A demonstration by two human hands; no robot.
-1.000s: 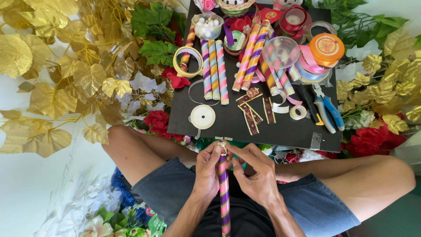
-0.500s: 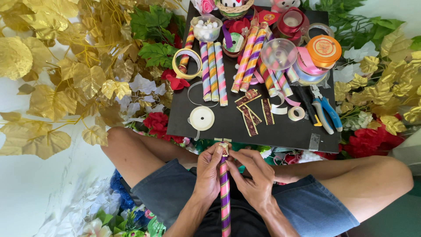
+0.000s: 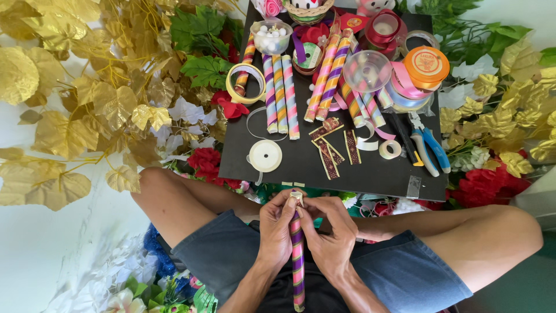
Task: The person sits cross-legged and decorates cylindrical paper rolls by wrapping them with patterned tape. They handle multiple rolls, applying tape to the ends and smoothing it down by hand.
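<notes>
Together, left hand (image 3: pixel 277 229) and right hand (image 3: pixel 331 235) clamped around the upright striped stick (image 3: pixel 297 264), fingertips at its top.

A home craft corner, worked from the floor: the person sits cross-legged before a low black board (image 3: pixel 370 174) crowded with ribbon spools (image 3: pixel 425 65), striped wrapped sticks (image 3: pixel 280 95), tape rolls (image 3: pixel 265 155) and blue-handled pliers (image 3: pixel 430 148). Heaps of gold artificial leaves (image 3: pixel 87 87) and fabric flowers (image 3: pixel 202 162) ring it.

Striped stick (image 3: pixel 297 261): glossy wrapped ribbon, smooth. Black board (image 3: pixel 370 171), centre frame: matt, flat. Gold leaves (image 3: pixel 87 87), upper left: shiny, metallic-looking foil finish. Pliers (image 3: pixel 430 145), right: blue plastic grips. Shorts (image 3: pixel 226 255): matt denim-like cloth.
</notes>
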